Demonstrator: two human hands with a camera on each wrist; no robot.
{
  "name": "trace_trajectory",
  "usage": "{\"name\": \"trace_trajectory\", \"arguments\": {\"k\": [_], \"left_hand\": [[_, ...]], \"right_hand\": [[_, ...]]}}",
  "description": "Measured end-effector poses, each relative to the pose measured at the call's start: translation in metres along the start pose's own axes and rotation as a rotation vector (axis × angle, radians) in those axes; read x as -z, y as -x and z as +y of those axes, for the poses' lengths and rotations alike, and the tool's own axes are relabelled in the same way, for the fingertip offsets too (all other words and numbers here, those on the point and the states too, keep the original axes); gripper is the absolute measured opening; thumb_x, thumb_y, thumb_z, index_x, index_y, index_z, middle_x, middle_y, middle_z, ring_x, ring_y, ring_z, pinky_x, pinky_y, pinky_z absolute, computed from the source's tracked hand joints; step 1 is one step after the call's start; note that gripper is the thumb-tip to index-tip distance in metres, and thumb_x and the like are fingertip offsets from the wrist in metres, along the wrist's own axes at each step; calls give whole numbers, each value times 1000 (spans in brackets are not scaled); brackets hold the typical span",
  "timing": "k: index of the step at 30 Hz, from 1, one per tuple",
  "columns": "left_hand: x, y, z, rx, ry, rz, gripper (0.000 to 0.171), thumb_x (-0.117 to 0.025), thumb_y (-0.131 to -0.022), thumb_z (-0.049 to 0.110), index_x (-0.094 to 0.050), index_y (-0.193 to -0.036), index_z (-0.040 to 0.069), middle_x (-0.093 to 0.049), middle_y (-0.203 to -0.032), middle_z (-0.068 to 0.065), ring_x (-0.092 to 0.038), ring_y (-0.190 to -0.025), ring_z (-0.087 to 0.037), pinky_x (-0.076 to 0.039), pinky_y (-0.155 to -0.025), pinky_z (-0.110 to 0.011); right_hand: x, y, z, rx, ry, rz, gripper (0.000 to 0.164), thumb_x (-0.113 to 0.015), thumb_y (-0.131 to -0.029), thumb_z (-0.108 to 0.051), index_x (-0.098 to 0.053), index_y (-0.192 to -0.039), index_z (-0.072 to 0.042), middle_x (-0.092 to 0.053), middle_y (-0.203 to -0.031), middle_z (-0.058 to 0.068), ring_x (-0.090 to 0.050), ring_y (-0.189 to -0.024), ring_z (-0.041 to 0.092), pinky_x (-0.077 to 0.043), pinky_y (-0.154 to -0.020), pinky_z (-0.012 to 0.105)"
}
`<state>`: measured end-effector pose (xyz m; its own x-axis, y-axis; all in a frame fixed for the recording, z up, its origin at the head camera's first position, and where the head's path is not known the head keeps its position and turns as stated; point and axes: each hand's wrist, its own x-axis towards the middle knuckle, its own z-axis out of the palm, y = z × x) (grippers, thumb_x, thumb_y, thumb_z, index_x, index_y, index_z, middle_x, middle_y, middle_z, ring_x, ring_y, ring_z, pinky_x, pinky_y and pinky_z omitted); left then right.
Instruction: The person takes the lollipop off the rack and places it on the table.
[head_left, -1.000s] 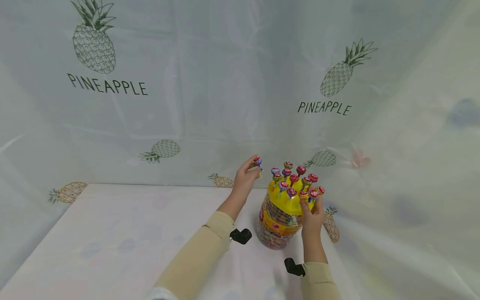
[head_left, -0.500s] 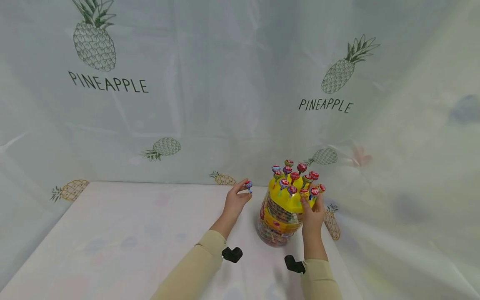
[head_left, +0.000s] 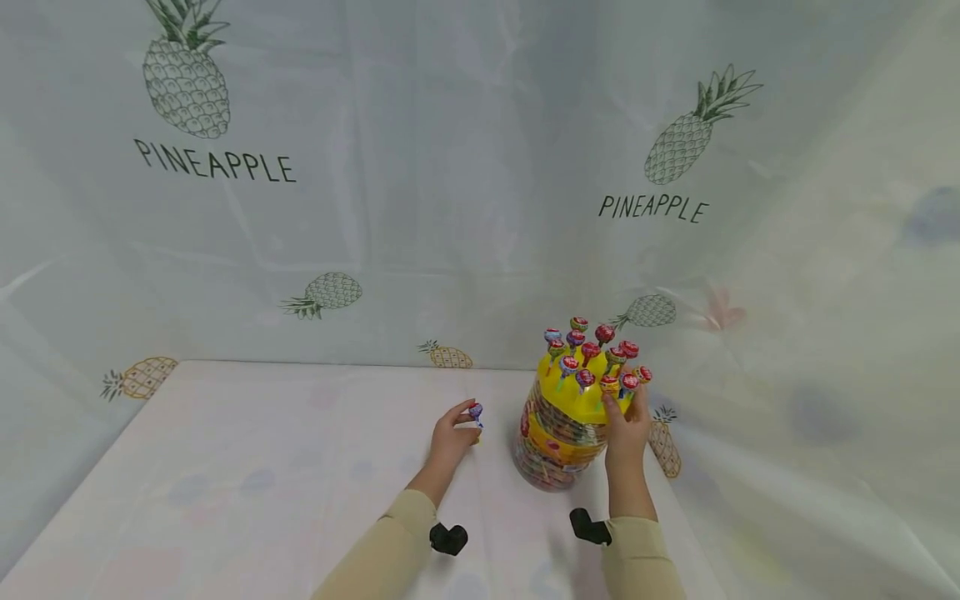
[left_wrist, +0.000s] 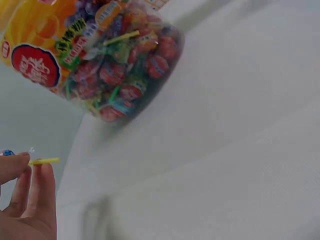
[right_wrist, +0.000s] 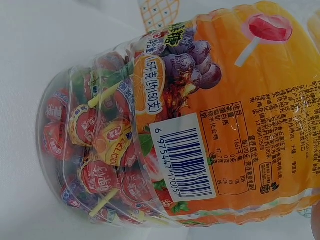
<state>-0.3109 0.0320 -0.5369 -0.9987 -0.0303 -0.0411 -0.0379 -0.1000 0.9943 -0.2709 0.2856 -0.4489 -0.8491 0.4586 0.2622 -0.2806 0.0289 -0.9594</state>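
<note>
In the head view my left hand (head_left: 448,440) pinches a lollipop (head_left: 476,411) with a blue and red wrapper, low over the table and left of the jar. Its yellow stick (left_wrist: 47,161) shows between thumb and fingers in the left wrist view. A big clear plastic jar (head_left: 561,454) stands upright, filled with wrapped lollipops (right_wrist: 95,175). Several lollipops stick up from its yellow lid (head_left: 573,406). At the lid's right side my right hand (head_left: 627,442) grips the edge, thumb in front and fingers partly hidden behind the lollipops.
The white tabletop (head_left: 300,467) stretches to the left of the jar. A pale curtain (head_left: 450,167) printed with pineapples hangs behind the table and along its right side, close to the jar. Black wrist cameras (head_left: 448,540) sit at both cuffs.
My left hand has drawn away from the lid with the lollipop, moving left, down and toward me. My right hand keeps its place on the lid and the jar stands where it was.
</note>
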Motion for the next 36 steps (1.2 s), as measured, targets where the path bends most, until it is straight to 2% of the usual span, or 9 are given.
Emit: {"name": "trace_trajectory", "arguments": {"k": [4,10,16,27,33,36], "left_hand": [[6,4,-11,20,-23,15,58,-66,-77,-18,-56,-132,-4,-64,-102,-21,-59,-65,-12,-54,-61,-25],[14,7,-30,61,-141,39,56,-71,-76,-12,-61,-130,3,-64,-99,-13,-57,-68,-12,-51,-59,-25],[20,10,-40,76,-209,42,55,-73,-77,-10,-62,-129,5,-64,-101,-12,-59,-73,-15,-55,-64,-29],[26,12,-47,-13,-315,-2,50,-74,-71,-11,-66,-119,0,-61,-81,-4,-56,-71,-14,-49,-61,-26],[28,10,-48,-90,-455,-47,48,-79,-72,-5,-66,-117,0,-61,-79,-2,-54,-66,-10,-47,-61,-26],[29,9,-47,-88,-514,-86,48,-81,-73,-1,-66,-118,2,-59,-78,-2,-51,-64,-11,-45,-61,-27]], "right_hand": [[0,-1,0,13,-4,-8,56,-68,-93,-32,-48,-144,-30,-47,-140,-1,-40,-131,19,-41,-99,21],[2,-3,2,62,-45,-28,56,-67,-93,-29,-47,-146,-23,-48,-141,-1,-38,-133,18,-39,-102,22],[2,-3,2,59,-60,-33,54,-67,-93,-28,-49,-144,-26,-48,-140,-1,-39,-132,17,-39,-102,21],[0,-2,2,47,-27,-17,54,-67,-94,-27,-48,-145,-26,-48,-138,0,-41,-130,19,-42,-98,20],[0,-3,5,53,-62,1,54,-67,-94,-22,-49,-145,-25,-45,-141,0,-40,-131,19,-41,-99,19],[-1,-4,6,57,-87,8,54,-67,-94,-19,-49,-145,-23,-46,-140,0,-40,-130,18,-41,-99,19]]}}
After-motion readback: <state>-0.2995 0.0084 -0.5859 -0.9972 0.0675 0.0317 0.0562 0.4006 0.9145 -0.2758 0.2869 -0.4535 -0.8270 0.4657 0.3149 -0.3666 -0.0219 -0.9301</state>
